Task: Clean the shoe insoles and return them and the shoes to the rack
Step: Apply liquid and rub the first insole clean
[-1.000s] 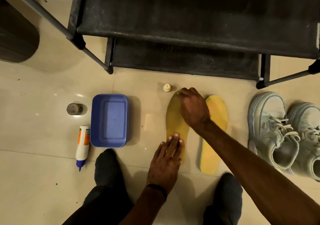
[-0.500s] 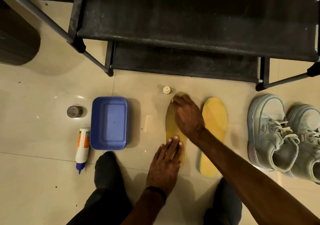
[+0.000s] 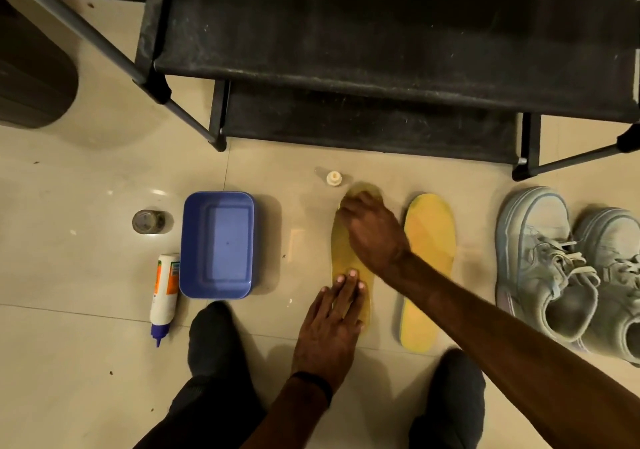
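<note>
Kneeling on a pale tiled floor (image 3: 69,362), a person is working on a yellow insole (image 3: 341,258) that is lying flat in front of a black shoe rack (image 3: 381,50). The left hand (image 3: 329,331) is pressing down on the heel end of this insole with its fingers straight and flat. The right hand (image 3: 372,232) is resting over the toe end with its fingers curled downward; whether it is gripping a cloth or anything else cannot be told, as that part is blurred. The two hands are apart, one at each end of the insole.

A second yellow insole (image 3: 427,268) is lying just to the right of the first one, parallel to it and untouched. Further to the right of the insoles, a pair of pale grey-blue sneakers (image 3: 554,265) is sitting on the floor, side by side and touching.

A small white cap (image 3: 334,178) is standing just beyond the toe of the first insole. Left of that insole, well apart, a blue rectangular tub (image 3: 217,244) is sitting. A white squeeze bottle (image 3: 165,289) is lying on its side just left of the tub, and a small round jar (image 3: 149,221) is standing beyond the bottle.
</note>
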